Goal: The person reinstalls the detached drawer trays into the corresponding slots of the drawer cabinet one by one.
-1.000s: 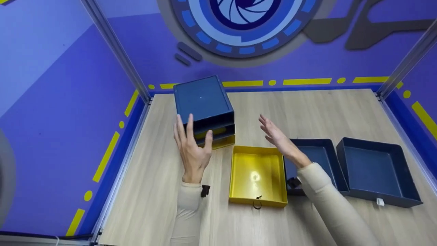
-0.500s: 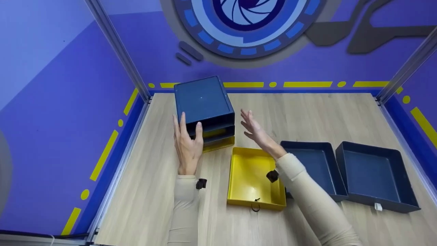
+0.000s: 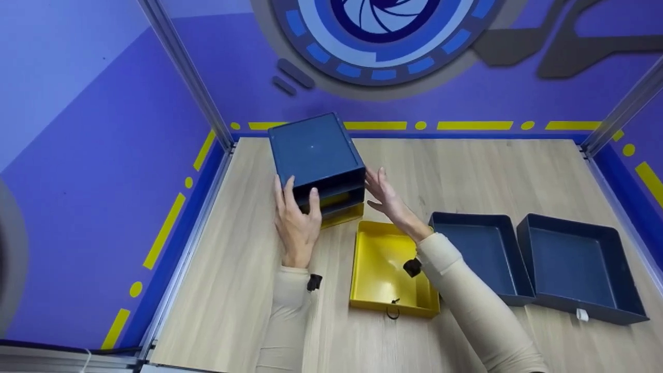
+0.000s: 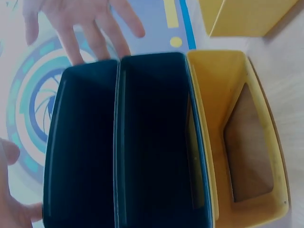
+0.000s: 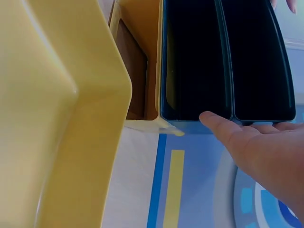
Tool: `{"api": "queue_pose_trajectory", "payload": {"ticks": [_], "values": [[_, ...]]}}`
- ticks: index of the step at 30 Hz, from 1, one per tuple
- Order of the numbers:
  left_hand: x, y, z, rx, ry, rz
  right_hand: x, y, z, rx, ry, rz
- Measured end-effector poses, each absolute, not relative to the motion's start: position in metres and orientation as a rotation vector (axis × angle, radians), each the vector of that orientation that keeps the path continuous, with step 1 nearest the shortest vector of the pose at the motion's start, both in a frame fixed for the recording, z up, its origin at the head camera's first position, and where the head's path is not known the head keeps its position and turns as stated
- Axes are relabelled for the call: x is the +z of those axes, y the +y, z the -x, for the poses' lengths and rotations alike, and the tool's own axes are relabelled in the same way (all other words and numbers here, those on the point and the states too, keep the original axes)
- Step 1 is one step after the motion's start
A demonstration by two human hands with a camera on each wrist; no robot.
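A stack of drawer housings (image 3: 316, 150) stands at the back left of the table, two dark blue ones above a yellow one (image 3: 344, 215). Their fronts are open and hollow in both wrist views. My left hand (image 3: 299, 230) is at the stack's left front side, fingers extended along it and thumb raised in front of the opening. On the opposite side, my right hand (image 3: 391, 202) has its straight fingers against the right wall of the blue housings; the right wrist view shows the thumb (image 5: 218, 124) near the edge. Neither hand curls round anything.
A yellow drawer (image 3: 386, 269) with a dark ring pull lies in front of the stack, partly under my right forearm. To its right are two dark blue drawers, one (image 3: 484, 248) beside the yellow drawer and another (image 3: 575, 264) with a white tab. Walls enclose the table (image 3: 217, 311).
My right hand has moved left from above the drawers to the stack's right side. The left hand has stayed by the left side with small shifts. The drawers have stayed in place.
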State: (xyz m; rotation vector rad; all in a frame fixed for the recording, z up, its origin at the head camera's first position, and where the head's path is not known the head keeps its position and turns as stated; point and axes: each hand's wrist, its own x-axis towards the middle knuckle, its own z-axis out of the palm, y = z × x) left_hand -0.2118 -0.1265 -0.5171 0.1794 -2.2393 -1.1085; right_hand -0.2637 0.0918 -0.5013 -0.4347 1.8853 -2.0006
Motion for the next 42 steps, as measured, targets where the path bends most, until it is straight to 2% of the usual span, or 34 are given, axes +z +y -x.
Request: {"api": "queue_pose_trajectory", "payload": {"ticks": [13, 22, 31, 37, 42], "values": [[-0.510, -0.087, 0.186, -1.036, -2.392, -0.211, -0.495, 0.105, 0.269, -2.068, 1.833, 0.278], [-0.505, -0.069, 0.177, -1.144, -2.434, -0.189, -0.492, 0.112, 0.272, -2.068, 1.895, 0.315], [-0.493, -0.105, 0.190, -1.371, -2.365, -0.170, -0.487, 0.135, 0.257, -1.921, 2.091, 0.438], [-0.492, -0.140, 0.214, -1.632, -2.213, -0.129, -0.482, 0.179, 0.231, -1.575, 2.368, 0.462], [-0.507, -0.148, 0.223, -1.651, -2.180, -0.092, -0.476, 0.226, 0.199, -1.325, 2.600, 0.383]]}}
